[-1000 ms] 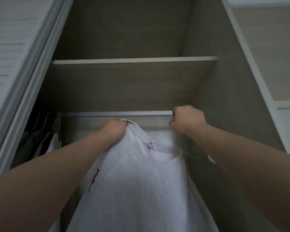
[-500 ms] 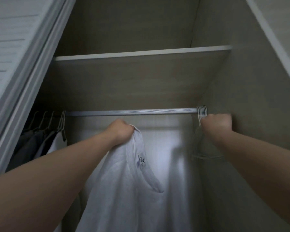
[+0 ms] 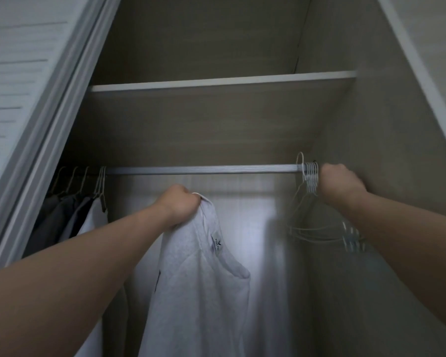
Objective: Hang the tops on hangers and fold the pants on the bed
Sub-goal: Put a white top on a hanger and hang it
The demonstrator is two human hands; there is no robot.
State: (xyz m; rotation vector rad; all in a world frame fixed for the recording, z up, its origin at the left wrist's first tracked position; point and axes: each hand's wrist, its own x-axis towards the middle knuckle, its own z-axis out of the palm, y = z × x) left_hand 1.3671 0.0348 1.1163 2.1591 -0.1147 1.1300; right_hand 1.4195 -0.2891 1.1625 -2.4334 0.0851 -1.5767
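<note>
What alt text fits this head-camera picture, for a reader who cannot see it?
A person's left hand holds up a white top near its neckline inside a wardrobe, while the right hand grips empty hangers bunched at the right end of the rail. Dark clothes hang at the far left.

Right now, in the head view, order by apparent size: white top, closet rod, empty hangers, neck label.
white top
closet rod and empty hangers: unsure, rod longer, hangers bulkier
neck label
Top is nearest the camera.
</note>
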